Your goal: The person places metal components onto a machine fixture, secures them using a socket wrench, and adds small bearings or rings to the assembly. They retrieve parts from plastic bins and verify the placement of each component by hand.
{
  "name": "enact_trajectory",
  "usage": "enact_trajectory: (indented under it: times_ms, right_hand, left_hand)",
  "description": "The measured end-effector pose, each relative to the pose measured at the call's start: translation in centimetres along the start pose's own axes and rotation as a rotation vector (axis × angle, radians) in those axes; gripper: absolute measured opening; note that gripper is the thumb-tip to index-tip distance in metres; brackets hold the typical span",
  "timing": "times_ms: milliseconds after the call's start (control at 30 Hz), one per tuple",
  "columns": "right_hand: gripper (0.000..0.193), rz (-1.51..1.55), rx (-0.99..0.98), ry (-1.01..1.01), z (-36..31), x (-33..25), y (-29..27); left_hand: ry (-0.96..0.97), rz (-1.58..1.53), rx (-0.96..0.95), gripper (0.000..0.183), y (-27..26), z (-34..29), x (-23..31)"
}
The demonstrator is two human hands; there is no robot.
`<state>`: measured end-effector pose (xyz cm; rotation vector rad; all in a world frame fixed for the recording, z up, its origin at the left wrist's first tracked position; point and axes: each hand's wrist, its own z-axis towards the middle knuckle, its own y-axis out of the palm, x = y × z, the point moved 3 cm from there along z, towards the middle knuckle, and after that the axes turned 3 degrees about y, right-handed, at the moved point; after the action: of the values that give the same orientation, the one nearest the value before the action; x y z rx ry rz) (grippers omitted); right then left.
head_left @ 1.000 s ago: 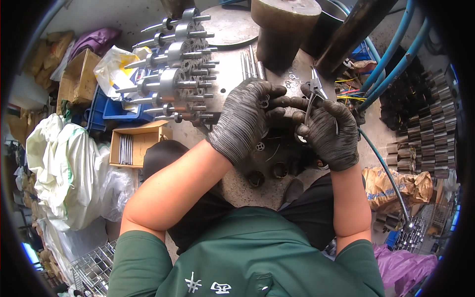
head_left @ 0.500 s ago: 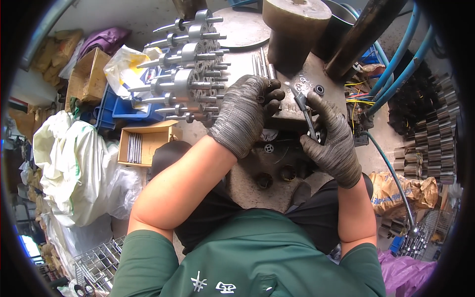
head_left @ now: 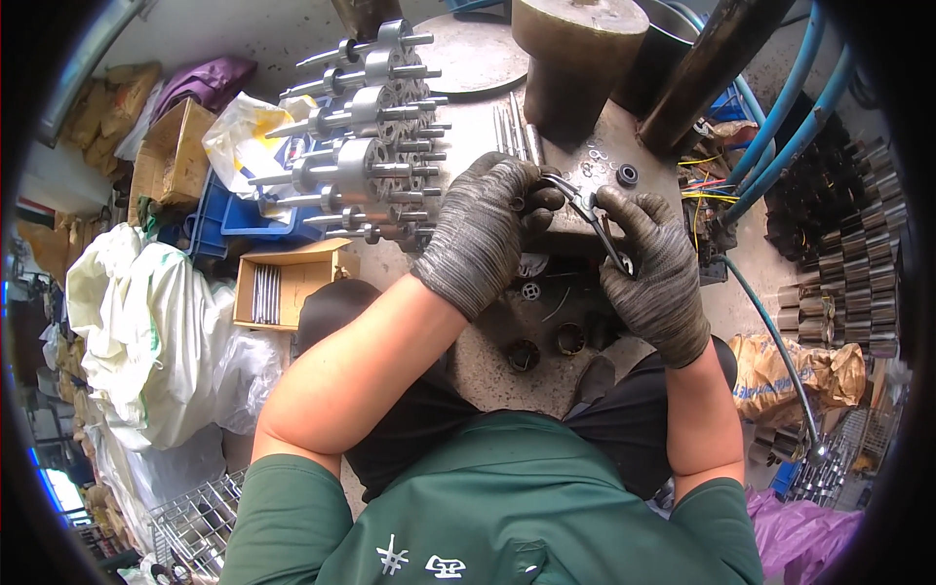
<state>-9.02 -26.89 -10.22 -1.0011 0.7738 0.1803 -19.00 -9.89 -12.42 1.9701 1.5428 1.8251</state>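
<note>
In my right hand [head_left: 658,263] is a pair of pliers [head_left: 600,224] with dark handles and slim, bent silver jaws, the thumb and fingers wrapped around the handles. The jaw tips reach the fingertips of my left hand [head_left: 483,219]. That hand is closed in a pinch, and whatever its fingers hold is hidden or too small to name. Both hands wear dark grey knit gloves. Beyond them, small metal rings [head_left: 592,159] and a dark round bearing-like part [head_left: 627,175] lie on the metal worktop [head_left: 655,203].
Several steel shafts with thick discs [head_left: 361,168] stand in rows at the left. Thin rods [head_left: 507,127] lie beside a heavy metal block [head_left: 575,58]. A cardboard box [head_left: 283,283] holds more rods. Blue hoses [head_left: 795,127] and stacked metal tubes [head_left: 838,263] are on the right.
The pliers have swung left, bringing their jaws to my left fingertips. My right hand has shifted slightly; the left has stayed nearly in place.
</note>
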Motion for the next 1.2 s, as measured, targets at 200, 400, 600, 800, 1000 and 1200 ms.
enact_trajectory:
  times_ms: [200,400,600,800,1000,1200]
  right_hand:
    - [0.066,0.007,-0.020,0.004,0.0,-0.2,-0.1]
    - [0.066,-0.023,-0.041,0.010,0.3,-0.2,0.0]
    - [0.068,1.037,-0.119,0.422,-0.8,1.1,5.2]
    - [0.065,1.394,0.013,0.661,-0.8,-0.3,9.8]
    - [0.037,0.354,-0.085,0.343,0.0,0.9,14.1]
    - [0.040,0.152,-0.152,0.221,-0.1,0.1,14.8]
  left_hand:
    - [0.002,0.047,0.005,0.004,0.0,0.1,0.0]
    - [-0.002,0.022,0.006,0.006,-0.3,0.2,-0.2]
    - [-0.006,-0.175,-0.002,0.017,0.8,-1.1,-0.5]
    - [0.093,-0.242,0.106,0.031,0.4,-0.3,-2.5]
    - [0.095,-0.265,-0.009,0.027,2.1,-1.7,-3.3]
    - [-0.103,-0.422,-0.153,0.027,2.4,-1.5,-5.5]
